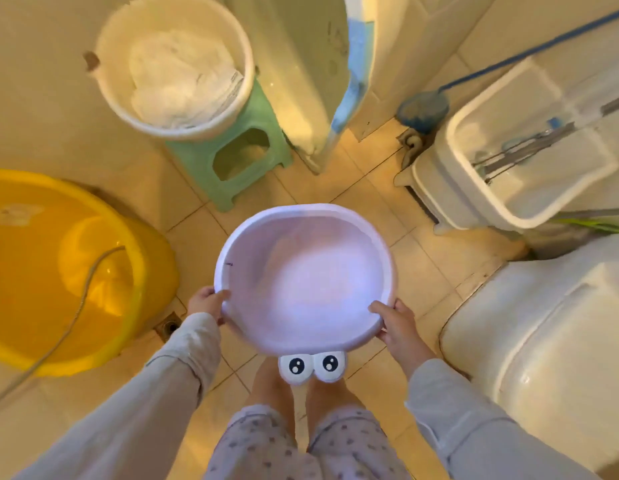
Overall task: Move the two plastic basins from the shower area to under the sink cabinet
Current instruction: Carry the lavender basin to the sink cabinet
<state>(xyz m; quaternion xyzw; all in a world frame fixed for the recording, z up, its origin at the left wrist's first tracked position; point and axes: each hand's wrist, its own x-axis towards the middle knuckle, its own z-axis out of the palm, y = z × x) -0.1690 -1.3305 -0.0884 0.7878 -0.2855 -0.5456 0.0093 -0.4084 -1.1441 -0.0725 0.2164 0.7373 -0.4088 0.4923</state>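
Biggest thing w/ us is the yellow tub [41, 268] at our left, a hose [76, 306] trailing into it; opposite, at our right, the toilet [543, 358] w/ its open tank [530, 147] beyond. Further ahead a white basin [110, 64] sits on a green stool [242, 161], cloth piled inside it. In the middle, carried level above the tiled floor [422, 271] and just over our slippers [311, 367], is the lilac basin [304, 275] — it looks empty, no water we can make out. Our left hand [207, 303] grips its rim at the near-left edge, thumb over the lip; our right hand [398, 323] grips the near-right edge the same way, fingers hooked under. Both hands are closed on the rim, so the basin is held and off the ground. Progress, as we judge it: 1st basin is picked up and in transit, not yet stowed; no sink cabinet is in view, so we can't say how near we are. Which vessel counts as the 2nd basin isn't clear — poss. the white one on the stool — and it's untouched. So roughly a quarter done: carry, set down, then repeat for no. 2.
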